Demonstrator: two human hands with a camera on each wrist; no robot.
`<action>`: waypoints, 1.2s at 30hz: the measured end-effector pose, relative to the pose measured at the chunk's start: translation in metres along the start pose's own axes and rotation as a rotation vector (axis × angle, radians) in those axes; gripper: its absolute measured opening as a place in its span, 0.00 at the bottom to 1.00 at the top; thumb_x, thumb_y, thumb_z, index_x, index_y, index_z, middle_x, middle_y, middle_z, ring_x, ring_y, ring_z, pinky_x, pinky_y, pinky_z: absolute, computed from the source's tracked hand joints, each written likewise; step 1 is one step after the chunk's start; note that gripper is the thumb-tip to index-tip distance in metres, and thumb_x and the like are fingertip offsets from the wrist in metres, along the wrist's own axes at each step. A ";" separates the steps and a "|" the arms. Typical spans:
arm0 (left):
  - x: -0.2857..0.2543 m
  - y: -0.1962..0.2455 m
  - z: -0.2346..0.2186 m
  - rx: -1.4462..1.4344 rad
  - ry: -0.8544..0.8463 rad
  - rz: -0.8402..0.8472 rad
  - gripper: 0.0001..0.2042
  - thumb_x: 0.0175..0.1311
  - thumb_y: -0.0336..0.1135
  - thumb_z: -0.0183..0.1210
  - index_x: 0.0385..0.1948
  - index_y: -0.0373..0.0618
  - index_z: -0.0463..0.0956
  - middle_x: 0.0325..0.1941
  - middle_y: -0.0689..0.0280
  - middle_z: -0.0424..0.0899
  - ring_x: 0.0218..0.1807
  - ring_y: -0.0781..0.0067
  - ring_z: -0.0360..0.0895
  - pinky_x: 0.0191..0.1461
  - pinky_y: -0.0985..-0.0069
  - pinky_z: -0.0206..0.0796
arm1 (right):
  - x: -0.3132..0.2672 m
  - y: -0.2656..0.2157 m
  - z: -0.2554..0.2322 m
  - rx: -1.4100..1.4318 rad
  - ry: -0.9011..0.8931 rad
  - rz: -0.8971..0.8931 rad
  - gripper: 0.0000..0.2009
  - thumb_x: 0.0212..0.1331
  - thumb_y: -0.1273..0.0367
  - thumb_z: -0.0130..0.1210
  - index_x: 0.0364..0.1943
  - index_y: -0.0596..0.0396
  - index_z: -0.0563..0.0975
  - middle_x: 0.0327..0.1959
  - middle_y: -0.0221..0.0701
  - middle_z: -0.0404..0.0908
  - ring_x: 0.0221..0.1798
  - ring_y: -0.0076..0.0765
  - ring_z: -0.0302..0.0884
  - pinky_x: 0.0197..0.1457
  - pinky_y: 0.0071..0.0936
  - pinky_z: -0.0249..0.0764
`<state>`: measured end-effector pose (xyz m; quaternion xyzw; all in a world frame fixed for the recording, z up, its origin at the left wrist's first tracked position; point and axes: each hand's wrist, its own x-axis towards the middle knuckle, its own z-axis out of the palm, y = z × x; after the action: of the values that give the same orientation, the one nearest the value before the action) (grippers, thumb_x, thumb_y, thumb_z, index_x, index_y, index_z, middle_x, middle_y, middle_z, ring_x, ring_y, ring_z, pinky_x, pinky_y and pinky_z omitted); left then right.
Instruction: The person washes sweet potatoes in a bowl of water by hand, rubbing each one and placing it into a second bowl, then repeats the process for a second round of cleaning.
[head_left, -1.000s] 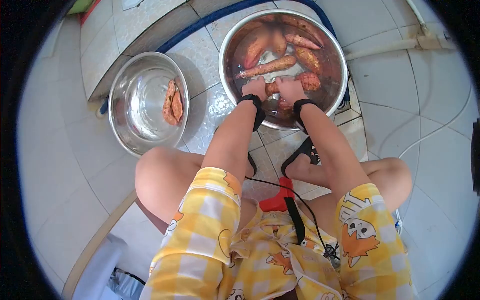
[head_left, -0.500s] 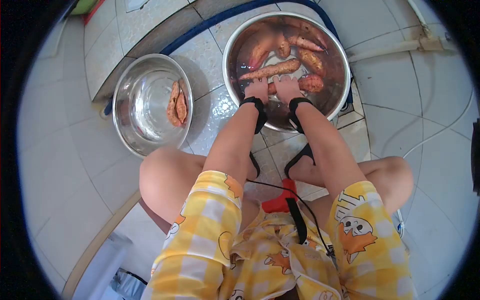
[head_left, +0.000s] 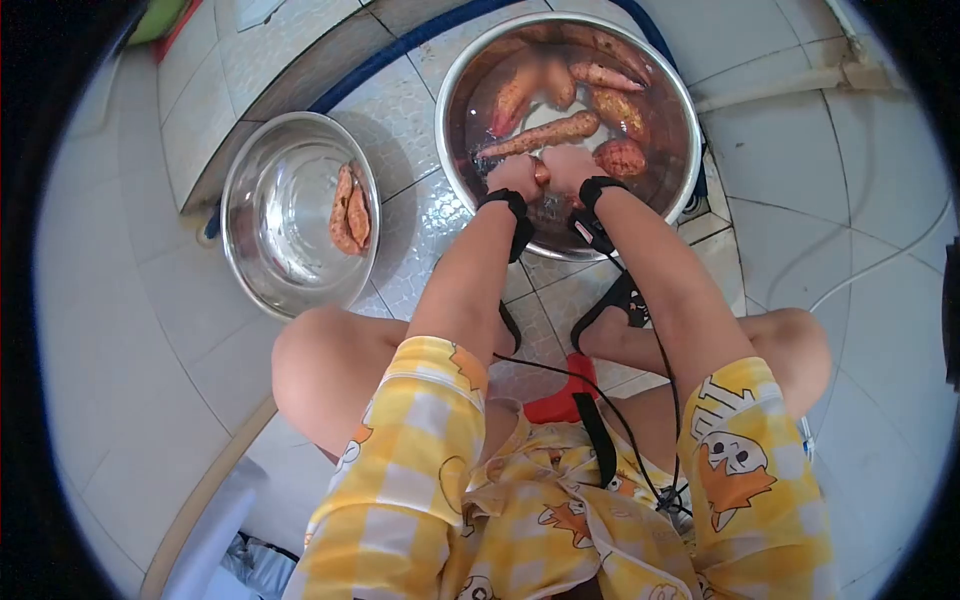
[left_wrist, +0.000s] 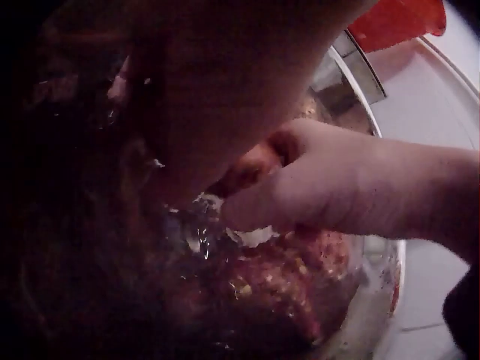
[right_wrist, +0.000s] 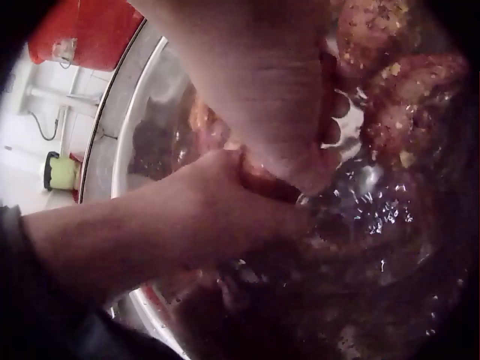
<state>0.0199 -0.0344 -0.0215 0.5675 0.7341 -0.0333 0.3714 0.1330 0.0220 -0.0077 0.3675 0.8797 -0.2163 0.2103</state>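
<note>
Both hands are in the water of a large steel basin (head_left: 447, 120), close together near its front side. A reddish sweet potato (head_left: 541, 173) shows between them. My left hand (head_left: 513, 177) grips one end of it, fingers partly hidden under water. My right hand (head_left: 572, 172) curls round the other end, thumb showing in the left wrist view beside the sweet potato (left_wrist: 255, 165). A rounder sweet potato (head_left: 620, 158) lies just right of the right hand. One long sweet potato (head_left: 550, 135) lies just beyond both hands.
Several more sweet potatoes (head_left: 517, 97) lie in the basin's far part. To the left stands a smaller steel basin (head_left: 265, 215) holding two sweet potatoes (head_left: 342, 210). A blue hose (head_left: 400, 48) curves behind the big basin, and a white pipe (head_left: 780, 92) runs at right.
The hands have drawn tighter round the sweet potato, with less of it showing between them. The right hand and wrist have turned, and a cable now hangs from that wrist.
</note>
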 end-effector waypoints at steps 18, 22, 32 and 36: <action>0.015 0.002 0.011 0.121 0.045 -0.009 0.14 0.45 0.37 0.59 0.36 0.46 0.75 0.39 0.54 0.78 0.43 0.57 0.75 0.43 0.64 0.69 | 0.026 0.032 0.032 0.382 -0.321 0.055 0.08 0.33 0.71 0.57 0.17 0.62 0.72 0.18 0.39 0.75 0.21 0.38 0.75 0.22 0.32 0.69; 0.011 0.002 0.017 0.262 0.278 0.130 0.13 0.45 0.33 0.57 0.36 0.45 0.74 0.37 0.56 0.78 0.42 0.56 0.75 0.43 0.65 0.68 | 0.004 0.020 -0.004 0.705 -0.545 0.208 0.06 0.31 0.72 0.55 0.11 0.60 0.70 0.10 0.34 0.70 0.10 0.28 0.64 0.13 0.26 0.58; 0.003 0.013 -0.008 0.015 0.045 0.017 0.14 0.42 0.39 0.60 0.30 0.42 0.78 0.36 0.55 0.79 0.40 0.57 0.77 0.43 0.67 0.69 | -0.001 0.011 0.012 -0.010 0.191 -0.104 0.14 0.33 0.71 0.58 0.29 0.56 0.72 0.29 0.44 0.77 0.34 0.44 0.77 0.33 0.37 0.72; 0.008 0.006 -0.001 -0.125 -0.063 -0.015 0.14 0.38 0.40 0.61 0.27 0.43 0.79 0.34 0.57 0.80 0.40 0.61 0.78 0.41 0.70 0.70 | -0.003 0.014 0.007 -0.169 0.293 -0.291 0.16 0.35 0.70 0.57 0.32 0.56 0.69 0.28 0.38 0.77 0.34 0.44 0.76 0.34 0.35 0.71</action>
<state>0.0234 -0.0255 -0.0228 0.5362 0.7270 -0.0083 0.4289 0.1471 0.0254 -0.0150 0.2452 0.9596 -0.1142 0.0769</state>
